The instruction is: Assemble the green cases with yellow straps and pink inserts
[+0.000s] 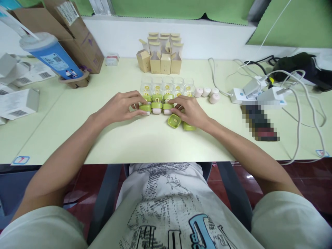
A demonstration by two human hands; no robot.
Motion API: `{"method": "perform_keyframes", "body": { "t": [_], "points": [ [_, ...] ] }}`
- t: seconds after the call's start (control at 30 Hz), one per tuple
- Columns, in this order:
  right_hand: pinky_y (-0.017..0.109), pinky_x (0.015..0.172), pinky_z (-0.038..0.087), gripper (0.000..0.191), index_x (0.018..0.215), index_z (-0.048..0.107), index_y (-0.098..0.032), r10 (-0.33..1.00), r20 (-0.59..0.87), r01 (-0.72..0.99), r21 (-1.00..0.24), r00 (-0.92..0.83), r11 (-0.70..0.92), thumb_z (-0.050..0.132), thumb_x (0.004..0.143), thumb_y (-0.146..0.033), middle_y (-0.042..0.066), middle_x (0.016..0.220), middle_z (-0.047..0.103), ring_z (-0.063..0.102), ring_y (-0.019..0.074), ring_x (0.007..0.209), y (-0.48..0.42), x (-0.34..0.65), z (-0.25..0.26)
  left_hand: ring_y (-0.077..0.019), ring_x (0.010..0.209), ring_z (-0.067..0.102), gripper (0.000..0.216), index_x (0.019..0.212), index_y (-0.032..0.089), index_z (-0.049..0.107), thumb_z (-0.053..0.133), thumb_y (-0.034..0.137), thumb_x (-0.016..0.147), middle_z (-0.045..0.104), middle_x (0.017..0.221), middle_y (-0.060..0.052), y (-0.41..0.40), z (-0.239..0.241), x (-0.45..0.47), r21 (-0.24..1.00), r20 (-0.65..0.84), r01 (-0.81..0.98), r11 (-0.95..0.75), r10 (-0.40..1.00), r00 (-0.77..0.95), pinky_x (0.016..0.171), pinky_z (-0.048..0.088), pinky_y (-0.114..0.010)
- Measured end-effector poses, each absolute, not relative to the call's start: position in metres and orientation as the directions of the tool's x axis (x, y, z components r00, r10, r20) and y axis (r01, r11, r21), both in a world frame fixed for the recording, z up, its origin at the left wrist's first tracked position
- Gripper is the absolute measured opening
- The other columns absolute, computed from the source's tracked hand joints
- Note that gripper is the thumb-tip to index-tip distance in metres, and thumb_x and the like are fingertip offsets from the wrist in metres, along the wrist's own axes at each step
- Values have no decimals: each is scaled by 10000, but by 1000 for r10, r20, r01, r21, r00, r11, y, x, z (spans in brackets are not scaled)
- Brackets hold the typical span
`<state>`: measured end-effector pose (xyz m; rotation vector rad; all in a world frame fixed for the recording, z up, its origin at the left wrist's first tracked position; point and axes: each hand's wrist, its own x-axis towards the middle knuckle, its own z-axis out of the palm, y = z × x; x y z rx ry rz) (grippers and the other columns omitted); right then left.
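Observation:
Three small green cases with pale pink bottoms stand side by side in a row on the table. My left hand [127,106] has its thumb and fingers closed on the left green case [145,110]. At the other end, my right hand [188,110] holds the right green case [167,106] between thumb and fingers. The middle green case [156,103], with a light loop on its front, sits between them. An open green cap [174,121] lies below my right hand, and another green piece [189,127] is partly hidden under it. Clear containers [167,83] with yellow marks stand in rows behind.
Several pale pink pieces [206,91] lie to the right. Open small cardboard boxes [166,62] stand by the wall. A power strip [237,95] with white cables and a blurred dark object [260,122] are further right. A blue cup [55,57], a carton and white boxes [20,103] occupy the left.

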<state>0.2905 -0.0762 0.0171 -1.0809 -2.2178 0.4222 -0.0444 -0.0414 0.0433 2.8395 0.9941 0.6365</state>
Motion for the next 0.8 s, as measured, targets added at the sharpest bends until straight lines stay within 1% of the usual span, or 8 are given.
{"method": "perform_keyframes", "body": {
  "t": [0.1, 0.17, 0.33, 0.47, 0.53, 0.6, 0.7, 0.8],
  "points": [
    [408, 843, 651, 304, 1243, 812, -188, 784, 441, 602, -504, -438, 619, 607, 1074, -336, 128, 1142, 811, 760, 238, 864, -75, 292, 23, -213, 837, 720, 490, 1182, 284, 820, 506, 655, 1118, 785, 1116, -82, -36, 40, -47, 216, 452, 648, -731, 663, 597, 793, 581, -358],
    [400, 823, 649, 286, 1183, 820, -197, 777, 484, 616, -485, -402, 621, 585, 1077, -319, 121, 1106, 819, 756, 239, 864, -73, 293, 29, -219, 857, 709, 488, 1206, 274, 822, 487, 620, 1133, 765, 1140, -97, -30, 36, -48, 248, 503, 658, -711, 675, 540, 789, 588, -375],
    [386, 796, 641, 283, 1089, 837, -207, 753, 569, 630, -460, -331, 625, 562, 1021, -205, 99, 1038, 825, 766, 238, 861, -68, 302, 43, -234, 941, 715, 554, 1267, 221, 819, 496, 645, 1121, 756, 1246, -128, -19, 23, -49, 281, 479, 636, -718, 680, 556, 835, 623, -394],
    [385, 790, 637, 286, 1065, 846, -203, 745, 603, 639, -460, -285, 617, 568, 995, -193, 96, 997, 820, 767, 244, 862, -66, 309, 45, -237, 945, 724, 486, 1273, 202, 807, 556, 583, 1105, 767, 1249, -131, -18, 16, -44, 293, 486, 647, -704, 692, 533, 837, 619, -382],
    [392, 784, 635, 291, 1061, 850, -211, 756, 584, 642, -464, -296, 610, 569, 991, -188, 92, 1000, 828, 766, 244, 844, -64, 310, 41, -233, 934, 725, 416, 1262, 198, 801, 581, 511, 1097, 777, 1234, -126, -17, 16, -42, 305, 496, 641, -704, 692, 525, 839, 615, -373],
    [413, 806, 633, 297, 1065, 855, -212, 750, 564, 639, -443, -345, 628, 568, 992, -188, 96, 1024, 837, 771, 254, 854, -63, 310, 37, -232, 945, 728, 363, 1251, 198, 798, 588, 446, 1089, 787, 1232, -123, -16, 17, -41, 316, 491, 627, -712, 688, 534, 855, 615, -367],
    [447, 875, 631, 308, 1097, 858, -201, 713, 554, 621, -393, -429, 679, 563, 1008, -200, 119, 1101, 838, 784, 282, 950, -60, 307, 29, -242, 988, 731, 329, 1226, 203, 802, 584, 398, 1075, 791, 1226, -122, -13, 21, -42, 322, 467, 624, -712, 693, 550, 904, 619, -376],
    [461, 935, 631, 321, 1131, 851, -210, 702, 546, 609, -382, -458, 695, 548, 1023, -198, 127, 1164, 829, 784, 292, 1034, -59, 306, 25, -264, 1045, 733, 317, 1231, 198, 782, 553, 350, 1073, 780, 1240, -129, -11, 22, -43, 297, 443, 636, -712, 693, 569, 980, 620, -417]
  ]
}}
